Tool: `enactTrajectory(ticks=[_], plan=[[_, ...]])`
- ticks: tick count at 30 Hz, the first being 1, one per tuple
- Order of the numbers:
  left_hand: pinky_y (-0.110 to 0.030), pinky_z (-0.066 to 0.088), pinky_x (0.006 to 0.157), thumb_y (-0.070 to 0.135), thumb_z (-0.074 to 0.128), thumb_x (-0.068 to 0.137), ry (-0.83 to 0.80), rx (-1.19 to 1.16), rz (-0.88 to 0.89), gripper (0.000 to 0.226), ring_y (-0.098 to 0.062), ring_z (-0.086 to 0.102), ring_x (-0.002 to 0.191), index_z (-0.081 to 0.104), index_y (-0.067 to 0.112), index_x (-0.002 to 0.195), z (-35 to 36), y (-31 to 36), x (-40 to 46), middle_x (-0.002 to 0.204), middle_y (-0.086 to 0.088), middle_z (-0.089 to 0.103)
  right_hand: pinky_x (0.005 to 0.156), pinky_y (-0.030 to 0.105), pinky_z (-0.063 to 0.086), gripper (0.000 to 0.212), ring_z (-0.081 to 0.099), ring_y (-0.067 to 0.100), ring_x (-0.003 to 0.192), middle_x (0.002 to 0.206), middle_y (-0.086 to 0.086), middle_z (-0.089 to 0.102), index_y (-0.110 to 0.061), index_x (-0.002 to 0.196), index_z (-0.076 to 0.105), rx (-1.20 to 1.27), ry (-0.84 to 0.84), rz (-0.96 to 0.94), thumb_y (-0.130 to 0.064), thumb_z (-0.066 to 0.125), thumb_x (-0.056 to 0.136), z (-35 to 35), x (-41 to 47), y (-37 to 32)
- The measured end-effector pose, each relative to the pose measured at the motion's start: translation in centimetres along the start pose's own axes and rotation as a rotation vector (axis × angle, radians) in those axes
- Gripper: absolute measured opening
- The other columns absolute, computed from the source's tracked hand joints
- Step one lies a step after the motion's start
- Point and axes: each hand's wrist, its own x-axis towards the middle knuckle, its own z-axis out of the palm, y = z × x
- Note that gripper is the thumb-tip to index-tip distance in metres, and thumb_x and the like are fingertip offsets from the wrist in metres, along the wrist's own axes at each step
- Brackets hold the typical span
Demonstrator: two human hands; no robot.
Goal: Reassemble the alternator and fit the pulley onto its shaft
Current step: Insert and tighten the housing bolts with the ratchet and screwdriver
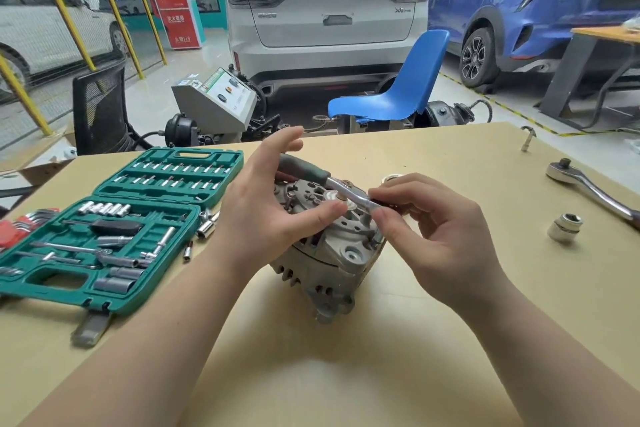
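The alternator (322, 250) is seen at the centre of the frame, resting tilted on the wooden table (433, 340). A small ratchet (329, 184) with a dark green handle is laid across its upper face. The ratchet's head end is pinched between the thumb and fingers of the right hand (440, 232), just right of centre. The left hand (273, 198) is held over the housing with its fingers nearly straight, the thumb tip touching near the middle of the housing; nothing is clamped by it.

What may be the pulley (393, 178) is partly hidden behind the right hand, so it appears not yet fitted.

Several slips are judged possible. Because the housing is tilted and only lightly steadied, it could be rolled or shifted when the ratchet is turned. If the socket is not seated squarely, the fastener head could be rounded or the thread crossed. Loose sockets (206, 227) beside the open green tool case (114, 236) at the left could be knocked off the table.
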Motion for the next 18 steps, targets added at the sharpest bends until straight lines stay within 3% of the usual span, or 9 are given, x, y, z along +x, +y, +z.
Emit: enactTrajectory(ticks=[4, 8, 14, 18], plan=[[-0.021, 0.045, 0.085, 0.079, 0.080, 0.067, 0.020, -0.023, -0.032, 0.104, -0.003, 0.069, 0.106, 0.030, 0.057, 0.155, 0.0, -0.2, 0.0, 0.139, 0.025, 0.056, 0.079, 0.035, 0.056, 0.016, 0.069, 0.025, 0.096, 0.101, -0.004, 0.071, -0.014, 0.105, 0.076, 0.016, 0.040, -0.018, -0.008, 0.073, 0.090, 0.3, -0.4, -0.3], [-0.021, 0.043, 0.089, 0.081, 0.079, 0.069, 0.028, -0.030, -0.037, 0.120, -0.004, 0.070, 0.107, 0.012, 0.053, 0.165, 0.1, -0.4, -0.2, 0.139, 0.023, 0.054, 0.075, 0.035, 0.054, 0.015, 0.069, 0.022, 0.086, 0.092, -0.003, 0.073, -0.020, 0.103, 0.075, 0.074, -0.007, 0.116, -0.015, 0.071, 0.089, 0.0, -0.2, -0.8], [-0.028, 0.050, 0.086, 0.088, 0.077, 0.064, 0.030, -0.064, -0.070, 0.119, -0.004, 0.070, 0.108, 0.019, 0.051, 0.161, 0.0, -0.4, -0.1, 0.136, 0.022, 0.062, 0.055, 0.023, 0.039, 0.031, 0.047, 0.016, 0.059, 0.085, -0.006, 0.061, -0.038, 0.113, 0.070, 0.042, -0.232, 0.123, -0.014, 0.062, 0.094, -1.0, 0.9, -1.6], [-0.031, 0.050, 0.089, 0.079, 0.083, 0.067, 0.030, -0.063, -0.083, 0.121, -0.005, 0.068, 0.112, 0.014, 0.050, 0.163, 0.1, -0.5, -0.3, 0.140, 0.020, 0.059, 0.060, 0.017, 0.037, 0.028, 0.048, 0.009, 0.060, 0.080, -0.016, 0.067, -0.032, 0.101, 0.077, -0.091, -0.284, 0.098, -0.015, 0.057, 0.094, -0.9, 1.7, -1.8]])
